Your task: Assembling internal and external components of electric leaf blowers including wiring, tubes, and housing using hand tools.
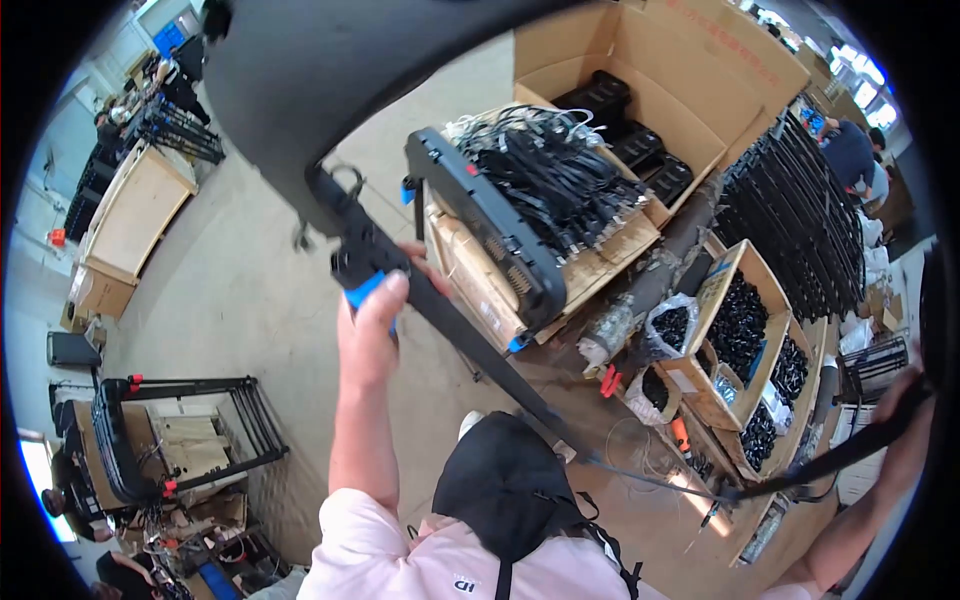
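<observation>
My left hand point(372, 325) is closed around a bar of a black frame point(465, 345), thumb over a blue piece point(366, 288) on the bar. The frame's large dark panel point(300, 75) fills the upper left, close and partly cut off. Out at the far right, my right hand point(905, 395) is wrapped round a black tube point(840, 460); its fingers are partly lost at the picture's rim. A thin cable point(640, 478) runs from the bar's lower end toward that tube.
Ahead stands a wooden crate piled with black cables point(550, 175), a long black panel point(490, 235) against its side. A cardboard box point(690, 75) holds black parts. Bins of small black pieces point(740, 320) sit at right. Black frames point(190, 390) and people are at left.
</observation>
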`<state>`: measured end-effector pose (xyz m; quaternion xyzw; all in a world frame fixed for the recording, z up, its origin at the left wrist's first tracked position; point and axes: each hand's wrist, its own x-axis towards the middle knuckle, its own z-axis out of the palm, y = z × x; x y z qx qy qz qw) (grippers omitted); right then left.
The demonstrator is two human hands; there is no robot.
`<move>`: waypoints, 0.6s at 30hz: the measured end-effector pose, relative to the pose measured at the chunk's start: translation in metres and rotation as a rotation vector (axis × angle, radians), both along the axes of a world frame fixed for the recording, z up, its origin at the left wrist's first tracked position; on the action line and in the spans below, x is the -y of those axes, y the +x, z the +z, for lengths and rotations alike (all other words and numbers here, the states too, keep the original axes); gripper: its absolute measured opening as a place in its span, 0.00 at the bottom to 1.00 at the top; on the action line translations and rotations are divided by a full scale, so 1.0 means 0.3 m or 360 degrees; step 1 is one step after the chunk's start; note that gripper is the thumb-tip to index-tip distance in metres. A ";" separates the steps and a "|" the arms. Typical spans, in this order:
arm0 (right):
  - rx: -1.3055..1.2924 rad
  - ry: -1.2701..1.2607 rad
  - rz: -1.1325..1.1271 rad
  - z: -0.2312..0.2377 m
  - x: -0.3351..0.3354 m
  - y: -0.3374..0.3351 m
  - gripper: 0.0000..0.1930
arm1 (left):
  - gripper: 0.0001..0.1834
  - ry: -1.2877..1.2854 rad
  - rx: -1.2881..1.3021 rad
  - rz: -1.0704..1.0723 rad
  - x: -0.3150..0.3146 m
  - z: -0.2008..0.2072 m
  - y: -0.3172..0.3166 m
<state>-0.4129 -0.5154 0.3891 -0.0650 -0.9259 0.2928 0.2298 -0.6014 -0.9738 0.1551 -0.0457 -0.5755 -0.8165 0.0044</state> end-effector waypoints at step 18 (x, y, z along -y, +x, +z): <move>0.0569 -0.0549 0.0476 -1.411 0.762 -0.143 0.15 | 0.13 -0.1087 0.0418 -0.0345 0.541 -0.701 -0.811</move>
